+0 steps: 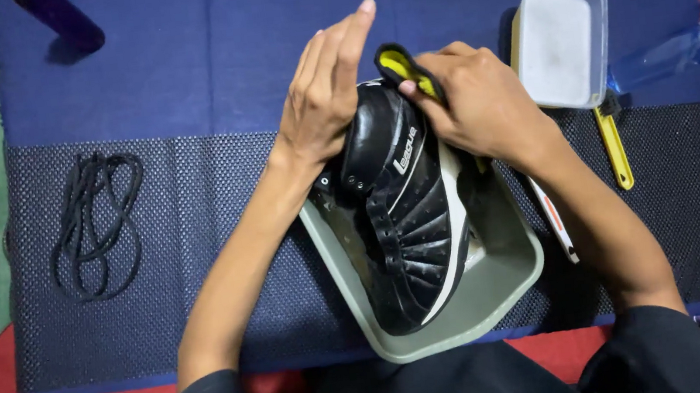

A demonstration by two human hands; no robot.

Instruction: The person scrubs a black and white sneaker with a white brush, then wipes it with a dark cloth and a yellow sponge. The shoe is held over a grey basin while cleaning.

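I count one black shoe point(401, 217), and it sits in one grey tray point(500, 280) near the front edge of the blue mat point(176, 58). One bundle of black laces point(94, 226) lies toward the mat's left edge. One clear lidded box point(562, 40) stands near the back right corner, with one yellow-handled brush point(615, 149) just beside it. One spray bottle point(676, 50) lies at the right edge. One dark object point(67, 22) stands at the back left. My two hands, left point(325, 94) and right point(480, 103), are on the shoe.

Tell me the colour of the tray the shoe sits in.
The tray is pale grey-green, seen from the head view, under the black shoe.
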